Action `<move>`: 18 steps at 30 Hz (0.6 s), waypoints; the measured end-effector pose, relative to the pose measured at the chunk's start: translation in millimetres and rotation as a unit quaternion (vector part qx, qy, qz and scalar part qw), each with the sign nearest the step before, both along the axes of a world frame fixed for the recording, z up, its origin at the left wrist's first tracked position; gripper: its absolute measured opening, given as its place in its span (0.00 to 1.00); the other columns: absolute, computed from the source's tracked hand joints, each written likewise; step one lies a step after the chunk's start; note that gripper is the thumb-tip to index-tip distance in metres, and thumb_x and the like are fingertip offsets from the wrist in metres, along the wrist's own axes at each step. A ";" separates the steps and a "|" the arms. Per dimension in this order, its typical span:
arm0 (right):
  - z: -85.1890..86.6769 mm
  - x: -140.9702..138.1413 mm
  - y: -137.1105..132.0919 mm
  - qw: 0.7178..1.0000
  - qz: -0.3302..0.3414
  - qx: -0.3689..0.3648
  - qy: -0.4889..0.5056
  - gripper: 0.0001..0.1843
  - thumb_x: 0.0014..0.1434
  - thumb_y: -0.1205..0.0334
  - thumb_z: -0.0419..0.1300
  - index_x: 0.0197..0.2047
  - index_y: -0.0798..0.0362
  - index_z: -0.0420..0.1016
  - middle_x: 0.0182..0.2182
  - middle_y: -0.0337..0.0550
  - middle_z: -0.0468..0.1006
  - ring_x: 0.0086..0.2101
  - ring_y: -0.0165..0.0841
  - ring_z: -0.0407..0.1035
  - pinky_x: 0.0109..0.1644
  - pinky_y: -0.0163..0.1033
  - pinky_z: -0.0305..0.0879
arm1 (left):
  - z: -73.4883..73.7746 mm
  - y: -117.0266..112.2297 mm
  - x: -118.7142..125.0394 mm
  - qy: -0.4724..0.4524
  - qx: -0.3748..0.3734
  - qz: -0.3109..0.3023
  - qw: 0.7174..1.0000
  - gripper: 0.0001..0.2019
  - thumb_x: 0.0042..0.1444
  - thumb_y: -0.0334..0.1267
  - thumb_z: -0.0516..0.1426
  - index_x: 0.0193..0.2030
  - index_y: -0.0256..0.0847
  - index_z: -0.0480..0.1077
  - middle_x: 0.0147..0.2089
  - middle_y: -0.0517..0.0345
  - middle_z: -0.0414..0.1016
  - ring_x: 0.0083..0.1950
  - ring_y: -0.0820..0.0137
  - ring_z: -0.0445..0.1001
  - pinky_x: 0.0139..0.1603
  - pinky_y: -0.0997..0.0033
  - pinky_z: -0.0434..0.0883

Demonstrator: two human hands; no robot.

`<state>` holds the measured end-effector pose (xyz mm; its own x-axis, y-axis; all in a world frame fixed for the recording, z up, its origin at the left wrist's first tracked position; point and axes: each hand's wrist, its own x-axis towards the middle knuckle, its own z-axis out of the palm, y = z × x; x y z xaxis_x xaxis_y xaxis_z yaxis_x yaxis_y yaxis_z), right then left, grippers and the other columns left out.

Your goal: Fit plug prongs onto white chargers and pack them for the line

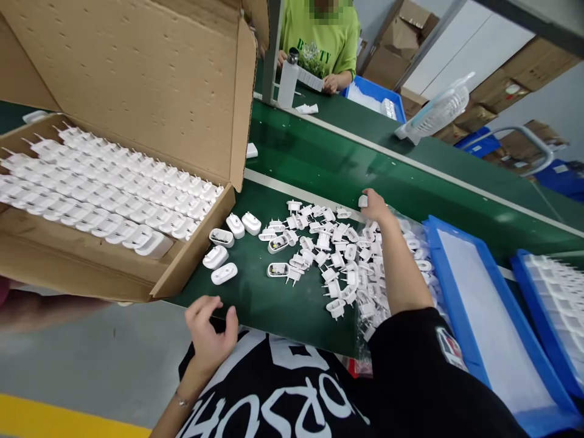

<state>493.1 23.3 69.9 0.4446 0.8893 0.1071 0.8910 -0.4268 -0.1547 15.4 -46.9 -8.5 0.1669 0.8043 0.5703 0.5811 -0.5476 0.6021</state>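
My right hand (375,205) reaches to the far side of the green bench, its fingers closed on a small white plastic plug part (362,201). Under that forearm lies a clear plastic bag (371,298) with many white plug parts, and a loose heap of two-pin plug parts (323,240) spreads to its left. My left hand (210,331) hovers at the bench's near edge, thumb and fingers apart, holding nothing. Just beyond it lie several oval white charger housings (224,274). Two open housings show circuit parts inside, one of them the near housing (278,269).
An open cardboard box (187,267) with rows of white plug chargers (114,188) stands left, another person's arm (50,311) beneath it. Blue trays (460,328) stand right. Across the green divider (328,158) are a co-worker (319,36), a bottle (288,82) and a fan (438,109).
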 end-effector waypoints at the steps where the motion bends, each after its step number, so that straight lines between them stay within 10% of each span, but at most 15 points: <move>1: -3.8 6.6 4.7 0.999 -0.023 -0.024 -0.002 0.18 0.52 0.65 0.61 0.45 0.67 0.71 0.43 0.62 0.74 0.43 0.43 0.70 0.43 0.45 0.65 | 0.2 -5.4 0.0 0.012 0.006 -0.010 1.000 0.12 0.53 0.30 0.57 0.44 0.42 0.63 0.34 0.55 0.64 0.40 0.63 0.68 0.39 0.60 0.70; 8: 0.7 31.9 12.7 0.989 -0.112 -0.100 -0.017 0.13 0.48 0.59 0.66 0.31 0.63 0.75 0.30 0.57 0.75 0.41 0.53 0.70 0.48 0.65 0.54 | 6.0 -14.3 0.2 0.033 0.021 -0.023 0.999 0.11 0.55 0.28 0.54 0.45 0.43 0.64 0.37 0.54 0.67 0.39 0.66 0.70 0.38 0.62 0.72; 11: 18.4 17.0 5.9 0.993 -0.086 -0.074 -0.042 0.21 0.54 0.52 0.61 0.41 0.64 0.76 0.35 0.61 0.74 0.43 0.54 0.70 0.49 0.63 0.53 | 14.9 -12.2 4.3 0.004 0.021 -0.089 0.996 0.12 0.55 0.25 0.52 0.44 0.44 0.64 0.35 0.55 0.69 0.35 0.69 0.70 0.35 0.65 0.72; 15: 48.1 -71.3 -34.8 0.993 0.091 0.012 -0.069 0.28 0.56 0.49 0.60 0.55 0.56 0.69 0.40 0.57 0.75 0.34 0.44 0.72 0.34 0.44 0.62 | 28.1 -10.3 19.1 0.000 -0.024 -0.208 0.978 0.12 0.56 0.26 0.51 0.46 0.42 0.65 0.35 0.55 0.72 0.34 0.69 0.72 0.34 0.67 0.72; 18: 54.3 -175.8 -85.4 0.978 0.200 -0.051 -0.034 0.25 0.54 0.45 0.61 0.47 0.55 0.71 0.22 0.45 0.73 0.16 0.32 0.62 0.19 0.37 0.52 | 30.1 -10.1 33.1 0.039 -0.015 -0.261 0.964 0.17 0.56 0.34 0.57 0.52 0.38 0.62 0.44 0.45 0.73 0.44 0.62 0.74 0.42 0.62 0.74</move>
<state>317.2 -62.2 124.2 0.0544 0.9982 0.0260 0.9966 -0.0527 -0.0635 48.5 -57.0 21.7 0.5949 0.6150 0.5176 0.2748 -0.7608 0.5880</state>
